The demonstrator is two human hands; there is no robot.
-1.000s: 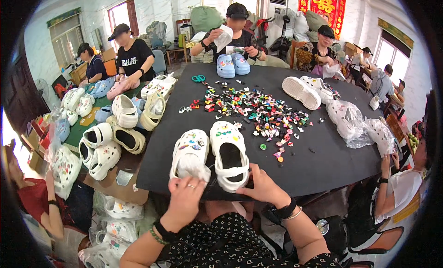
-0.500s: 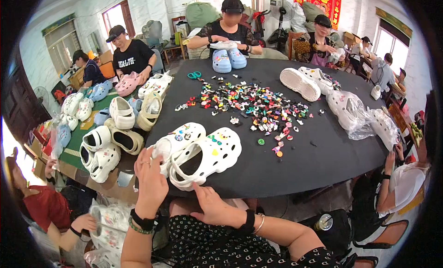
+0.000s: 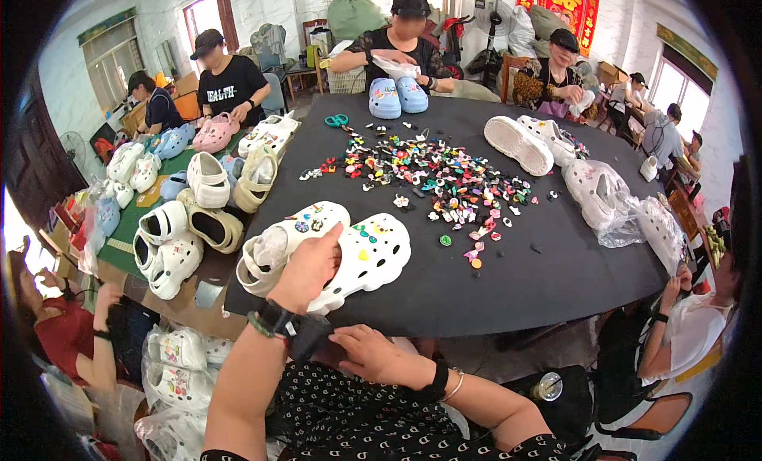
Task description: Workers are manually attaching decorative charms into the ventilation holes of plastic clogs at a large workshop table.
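Two white clogs with colourful charms stand side by side at the table's near left edge. My left hand (image 3: 308, 264) is on the right-hand clog (image 3: 379, 253), gripping the inner side of its opening. The index finger points forward along the gap between the shoes; the other fingers are partly hidden. Crumpled white stuffing fills the left-hand clog (image 3: 274, 232). At the table's front edge my right hand (image 3: 382, 356) is held low with its fingers loosely stretched, apart from the shoes. A dark object (image 3: 311, 339) lies between that hand and my left wrist; I cannot tell what it is.
Loose charms (image 3: 444, 179) cover the middle of the black table (image 3: 381, 302). Teal-handled scissors (image 3: 336, 120) lie at the far left. Bagged clogs (image 3: 599, 195) sit right; more clogs (image 3: 171, 258) stand left. Co-workers sit around, one with blue clogs (image 3: 399, 97).
My left hand has moved forward and right, from the left-hand clog's heel to the right-hand clog's opening. My right hand has drawn away from the right-hand clog's heel.
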